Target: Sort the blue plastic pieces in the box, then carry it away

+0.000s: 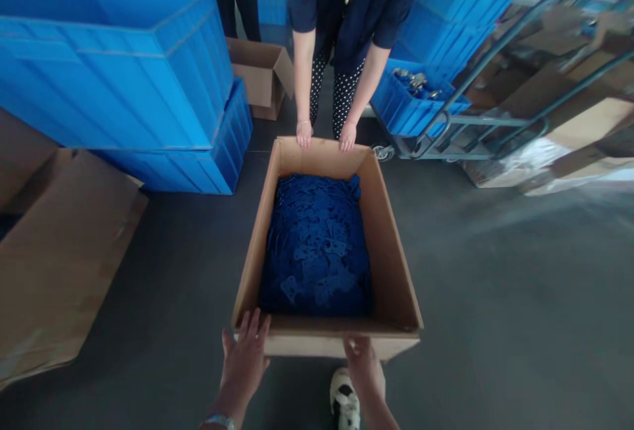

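Note:
An open cardboard box (323,345) stands in front of me, holding a layer of small flat dark-blue parts (317,245) with holes in them. My left hand (244,358) is at the box's near left corner, its fingers stretched out and spread over the rim. At the right part of the near wall, my right hand (364,367) has its fingers bent against the top edge; the thumb is partly hidden. Across the box, another person's two hands (304,135) rest on the far rim.
Large blue crates (188,73) are stacked at the left, beside a brown carton (64,271). On the right stand a metal trolley (460,139) and a blue bin (416,106) with metal parts. Another open carton (255,80) sits behind. My shoe (344,397) is below the box.

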